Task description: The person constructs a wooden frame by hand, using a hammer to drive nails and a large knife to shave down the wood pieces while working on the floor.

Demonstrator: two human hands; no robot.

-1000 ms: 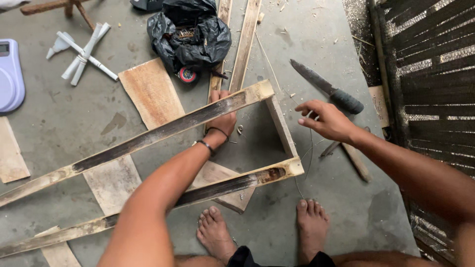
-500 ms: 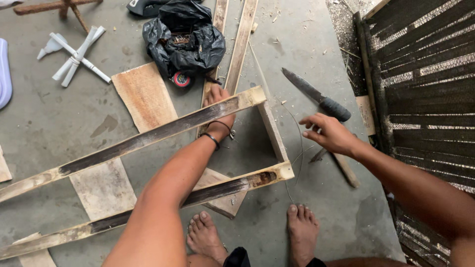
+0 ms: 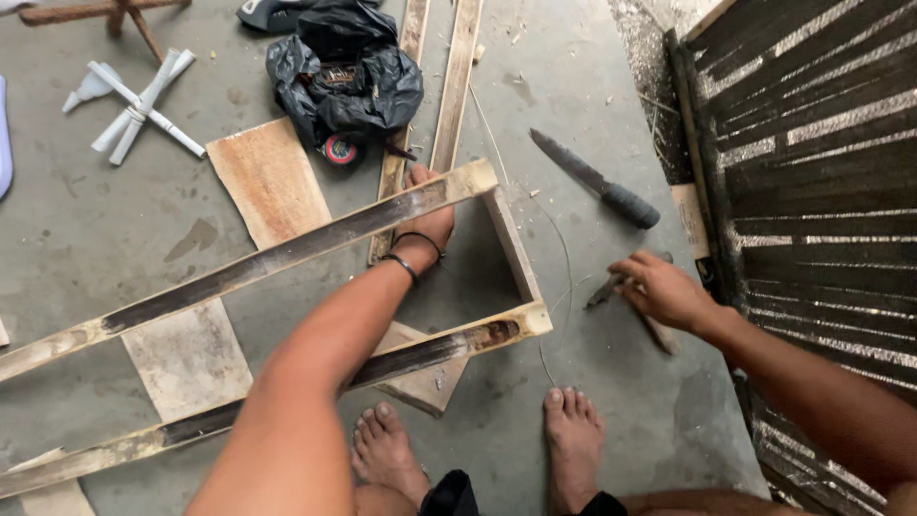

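Note:
A long wooden frame (image 3: 287, 250) of two rails and a short end piece lies on the concrete floor. My left hand (image 3: 430, 222) grips its far rail near the end, a black band on the wrist. My right hand (image 3: 661, 290) is down on the floor to the right of the frame, fingers curled over a hammer (image 3: 604, 291) with a dark head and a wooden handle. A large knife (image 3: 597, 182) with a black grip lies just beyond that hand. A thin wire loops on the floor between the frame and the hammer.
A black plastic bag (image 3: 349, 81) with a red-and-black tape roll (image 3: 339, 150) sits beyond the frame. Plywood pieces (image 3: 272, 182), loose slats (image 3: 460, 76) and white pipe pieces (image 3: 143, 105) lie around. A dark slatted panel (image 3: 821, 191) stands at right. My bare feet (image 3: 573, 440) are near the frame.
My right hand has dropped from beside the knife down onto the hammer on the floor. My left hand has stayed on the far rail.

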